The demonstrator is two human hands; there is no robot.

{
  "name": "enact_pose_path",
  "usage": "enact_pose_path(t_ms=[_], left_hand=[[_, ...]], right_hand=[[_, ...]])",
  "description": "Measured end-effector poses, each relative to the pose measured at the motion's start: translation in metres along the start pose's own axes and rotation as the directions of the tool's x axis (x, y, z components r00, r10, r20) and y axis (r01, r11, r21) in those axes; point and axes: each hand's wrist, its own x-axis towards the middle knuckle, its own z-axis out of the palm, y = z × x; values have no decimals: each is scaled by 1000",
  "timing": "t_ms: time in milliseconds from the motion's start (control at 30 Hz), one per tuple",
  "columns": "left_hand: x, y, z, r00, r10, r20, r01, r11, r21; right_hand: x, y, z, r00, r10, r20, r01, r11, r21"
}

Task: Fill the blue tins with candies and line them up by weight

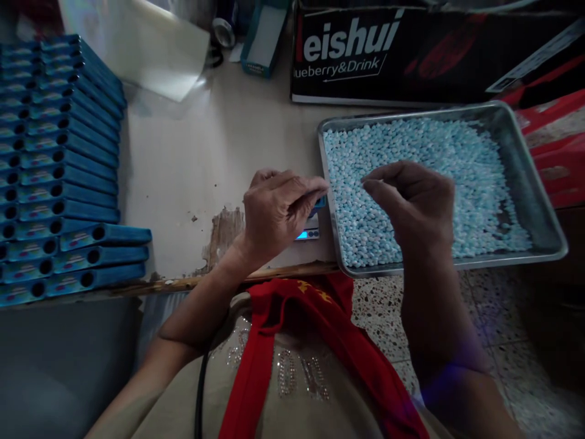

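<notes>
My left hand (pixel 280 207) is over the table, thumb and fingertips pinched together at the left rim of a metal tray (pixel 339 241). Beneath it a small scale (pixel 312 234) with a lit blue display and a bit of a blue item (pixel 321 202) show, both mostly covered. My right hand (pixel 411 204) hovers above the tray, its thumb and index finger closed near the many small pale blue and white pieces (pixel 425 146). Whatever either pinch holds is too small to make out.
Stacked blue boxes (pixel 86 183) with dark round holes fill the table's left side. A black printed carton (pixel 411 55) stands behind the tray. An open teal box (pixel 265 39), a can (pixel 223 27) and a pale sheet (pixel 146 49) lie at the back.
</notes>
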Motion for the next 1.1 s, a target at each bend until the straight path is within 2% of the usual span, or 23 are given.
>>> enact_pose_path(t_ms=[100,200,267,367,433,467,567,633,667,733,800,867,967,1100], left_hand=[[-1,-10,13,997,-51,65,49,998,38],[-1,-14,19,987,-83,136,75,995,61],[-4,-17,16,991,-97,97,94,995,39],[-12,-23,3,988,-153,-35,153,988,-14],[-19,-30,-7,976,-180,-123,177,984,-36],[-21,-33,-12,969,-195,-153,191,981,-36],[-27,-45,-23,956,-242,-167,244,970,-12],[-28,-51,-26,953,-264,-151,268,963,7],[-29,-53,-26,953,-262,-153,267,964,12],[-30,-56,-24,961,-206,-184,212,977,10],[-31,-54,-21,967,-133,-220,135,991,-4],[-31,-49,-20,971,-108,-214,108,994,-15],[-32,-42,-19,981,-124,-152,125,992,-3],[-32,-36,-16,993,-68,-98,73,996,52]], right_hand=[[7,5,8,999,22,35,-25,996,83],[11,7,16,996,-5,93,4,1000,11],[12,6,23,986,-12,167,28,995,-93],[7,3,33,966,-5,259,67,970,-233],[3,0,36,977,-9,215,69,959,-274],[2,0,35,988,-22,153,62,963,-263],[7,13,20,994,-42,-102,35,997,-71],[17,38,1,973,44,-226,-16,993,121],[23,55,-11,964,119,-239,-70,976,205],[32,92,-32,937,278,-213,-194,918,346],[31,124,-47,947,311,-86,-256,887,385],[23,145,-50,951,307,-44,-263,873,411],[7,150,-42,939,337,-65,-269,841,470],[-3,126,-30,944,329,-6,-294,852,434]])
